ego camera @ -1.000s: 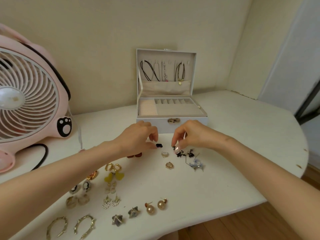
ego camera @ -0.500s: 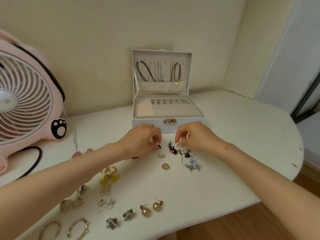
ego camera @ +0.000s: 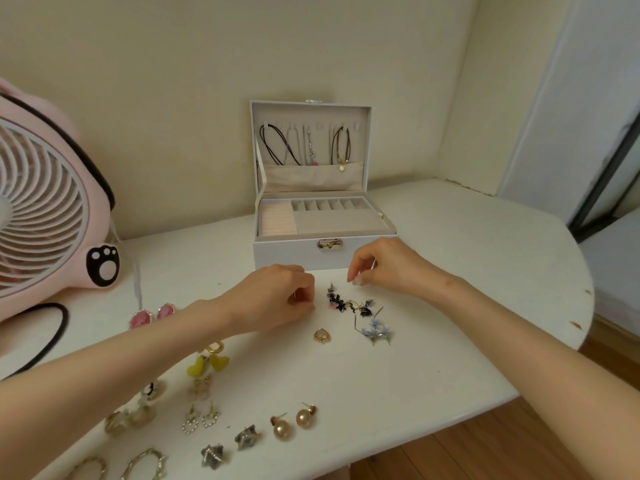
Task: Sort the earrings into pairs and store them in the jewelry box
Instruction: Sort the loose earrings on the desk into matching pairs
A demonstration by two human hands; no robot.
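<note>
Your left hand (ego camera: 273,297) was low over the table (ego camera: 450,271), its fingers (ego camera: 304,294) curled with the tips drawn together; whether they pinched anything could not be seen. Your right hand (ego camera: 384,265) hovered just in front of the open jewelry box (ego camera: 287,254), thumb and forefinger closed tip to tip, any catch too small to make out. Between the hands lay a tangle of black earrings (ego camera: 346,301), with a blue earring (ego camera: 375,330) and a gold earring (ego camera: 322,336) near it. Paired earrings, pearl studs (ego camera: 292,424) among them, lay at the near left, some hidden under your left forearm. A pink fan (ego camera: 52,202) stood far left, cut off.
</note>
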